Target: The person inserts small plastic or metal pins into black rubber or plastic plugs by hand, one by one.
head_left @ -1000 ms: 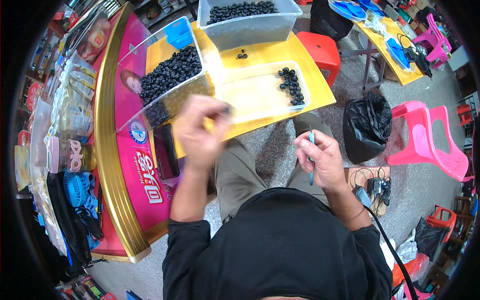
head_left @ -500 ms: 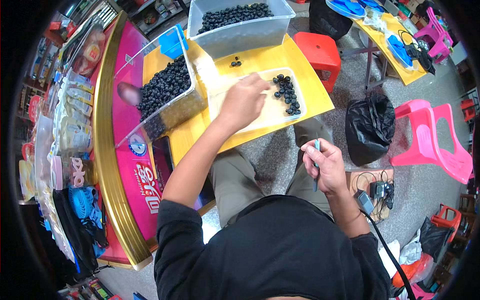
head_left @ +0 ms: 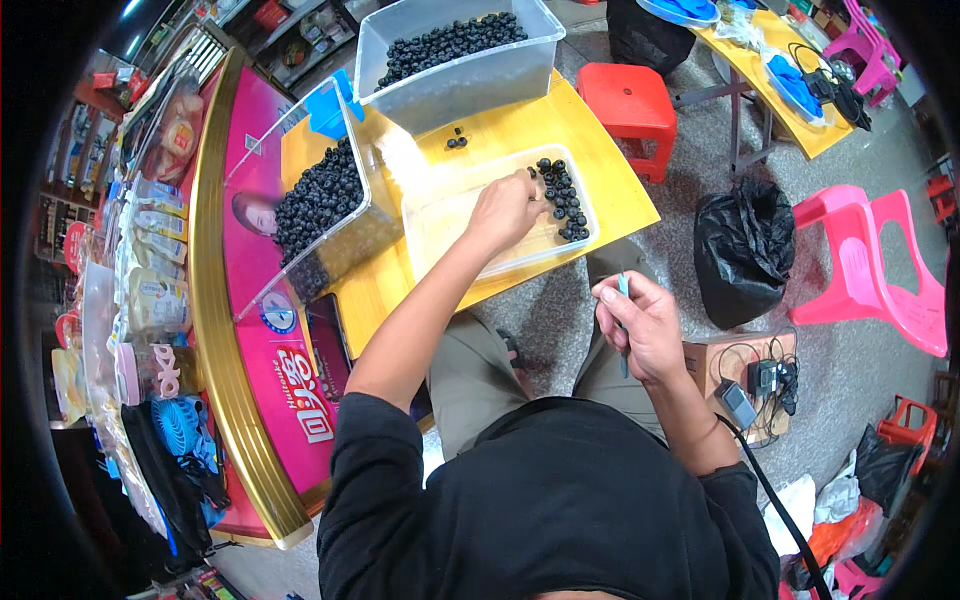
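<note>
Right now the left hand [head_left: 507, 210] reaches into a shallow clear tray [head_left: 440, 222] on the yellow tabletop [head_left: 610, 170], fingers curled down toward the tray floor; whether they pinch anything cannot be told. Small, round, dark blue-black berries [head_left: 563, 198] lie in a loose cluster at the tray's 3 o'clock end, just beside the fingertips and at 2 o'clock from the hand. The rest of the tray floor is bare and pale.

Meanwhile the right hand [head_left: 640, 325] hangs off the tabletop over the knee, at 5 o'clock from the tray and well apart from it, its fingers closed around a thin light-blue tool [head_left: 624, 300] that stands nearly upright in the fist.

At 12 o'clock from the tray sits a deep clear bin [head_left: 455, 75] full of the same dark berries, with a few loose berries [head_left: 457, 138] on the tabletop between bin and tray. At 9 o'clock a second clear bin [head_left: 330, 215], tilted, holds another heap. A red stool [head_left: 625, 105] stands at 2 o'clock, and a black bag [head_left: 742, 245] lies on the floor at 3 o'clock.
</note>
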Action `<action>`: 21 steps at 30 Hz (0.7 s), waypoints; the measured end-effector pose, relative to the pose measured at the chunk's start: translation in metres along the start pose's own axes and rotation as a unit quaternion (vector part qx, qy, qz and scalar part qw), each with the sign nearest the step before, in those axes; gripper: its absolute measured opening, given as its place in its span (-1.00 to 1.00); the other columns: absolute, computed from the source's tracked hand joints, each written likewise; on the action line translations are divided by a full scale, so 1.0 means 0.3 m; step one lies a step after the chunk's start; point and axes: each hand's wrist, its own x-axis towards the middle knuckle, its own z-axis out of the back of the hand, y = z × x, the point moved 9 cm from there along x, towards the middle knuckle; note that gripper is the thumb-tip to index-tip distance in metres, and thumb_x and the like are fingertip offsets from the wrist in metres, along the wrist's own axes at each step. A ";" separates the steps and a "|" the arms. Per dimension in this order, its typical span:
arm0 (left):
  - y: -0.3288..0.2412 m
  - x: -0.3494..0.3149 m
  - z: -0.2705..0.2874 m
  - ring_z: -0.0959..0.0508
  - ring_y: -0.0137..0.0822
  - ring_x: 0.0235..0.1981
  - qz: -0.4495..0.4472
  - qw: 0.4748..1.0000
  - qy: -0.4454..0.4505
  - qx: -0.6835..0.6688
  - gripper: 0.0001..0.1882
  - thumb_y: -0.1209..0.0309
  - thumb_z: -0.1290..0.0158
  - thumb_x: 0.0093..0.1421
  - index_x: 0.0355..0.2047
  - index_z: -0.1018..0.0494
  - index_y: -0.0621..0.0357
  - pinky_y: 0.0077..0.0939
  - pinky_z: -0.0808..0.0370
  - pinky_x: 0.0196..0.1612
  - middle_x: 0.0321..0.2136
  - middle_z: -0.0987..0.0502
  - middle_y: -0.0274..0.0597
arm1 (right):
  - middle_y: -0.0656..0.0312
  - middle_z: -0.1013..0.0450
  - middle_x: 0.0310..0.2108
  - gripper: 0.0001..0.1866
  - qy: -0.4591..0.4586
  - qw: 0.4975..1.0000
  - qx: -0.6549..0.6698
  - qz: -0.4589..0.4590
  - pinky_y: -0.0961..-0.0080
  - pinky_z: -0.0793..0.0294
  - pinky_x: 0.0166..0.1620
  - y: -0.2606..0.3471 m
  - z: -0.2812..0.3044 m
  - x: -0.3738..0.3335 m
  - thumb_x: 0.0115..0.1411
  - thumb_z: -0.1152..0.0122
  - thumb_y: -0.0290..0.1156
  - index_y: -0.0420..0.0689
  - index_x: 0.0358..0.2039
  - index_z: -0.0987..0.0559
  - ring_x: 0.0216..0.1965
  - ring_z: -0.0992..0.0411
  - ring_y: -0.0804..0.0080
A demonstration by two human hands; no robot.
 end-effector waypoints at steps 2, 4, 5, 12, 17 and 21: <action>-0.001 -0.059 0.032 -0.56 -0.13 -0.43 0.028 0.999 -0.010 -0.043 -0.76 0.38 -0.21 0.02 -0.44 -0.43 0.30 -0.33 -0.48 -0.33 -0.43 -0.53 0.00 | 0.33 -0.38 -0.65 -0.88 -0.007 1.000 0.004 -0.002 0.79 -0.09 -0.68 -0.007 -0.017 0.022 0.23 -0.15 -0.40 -0.19 -0.34 -0.50 -0.73 -0.18 0.75; -0.052 -0.139 0.076 -0.53 -0.33 -0.51 -0.006 0.980 -0.045 -0.196 -0.82 0.48 -0.19 0.05 -0.39 -0.45 0.30 -0.47 -0.45 -0.43 -0.47 -0.52 -0.10 | 0.34 -0.37 -0.64 -0.86 -0.021 1.000 0.019 0.006 0.78 -0.07 -0.68 -0.024 -0.015 0.043 0.25 -0.14 -0.38 -0.19 -0.34 -0.49 -0.72 -0.17 0.76; -0.069 -0.180 0.077 -0.53 -0.33 -0.51 -0.007 0.979 -0.044 -0.197 -0.82 0.48 -0.19 0.05 -0.39 -0.45 0.30 -0.47 -0.45 -0.43 -0.47 -0.52 -0.10 | 0.34 -0.37 -0.64 -0.86 -0.023 1.000 0.018 0.006 0.78 -0.07 -0.68 -0.024 -0.024 0.047 0.25 -0.14 -0.38 -0.19 -0.34 -0.49 -0.72 -0.17 0.76; -0.230 -0.457 0.178 -0.49 -0.46 -0.51 -0.133 0.942 -0.130 -0.281 -0.71 0.62 -0.20 0.00 -0.22 -0.49 0.27 -0.59 -0.42 -0.45 -0.46 -0.49 -0.18 | 0.35 -0.36 -0.61 -0.84 0.017 0.997 0.063 0.034 0.77 -0.11 -0.66 -0.022 -0.128 0.020 0.26 -0.14 -0.34 -0.19 -0.33 -0.49 -0.69 -0.19 0.73; -0.214 -0.528 0.189 -0.46 -0.48 -0.52 -0.128 0.931 -0.179 -0.291 -0.71 0.64 -0.24 -0.06 -0.27 -0.51 0.26 -0.61 -0.40 -0.48 -0.45 -0.49 -0.22 | 0.33 -0.36 -0.61 -0.89 0.062 0.993 0.098 0.001 0.76 -0.13 -0.65 -0.036 -0.173 -0.016 0.24 -0.15 -0.41 -0.17 -0.32 -0.49 -0.69 -0.21 0.69; -0.216 -0.549 0.173 -0.46 -0.49 -0.48 -0.134 0.911 -0.167 -0.352 -0.74 0.66 -0.25 -0.07 -0.31 -0.52 0.27 -0.64 -0.39 -0.44 -0.43 -0.50 -0.23 | 0.34 -0.37 -0.60 -0.91 0.075 0.990 0.117 -0.012 0.76 -0.12 -0.66 -0.048 -0.181 -0.034 0.24 -0.14 -0.42 -0.16 -0.32 -0.49 -0.69 -0.21 0.70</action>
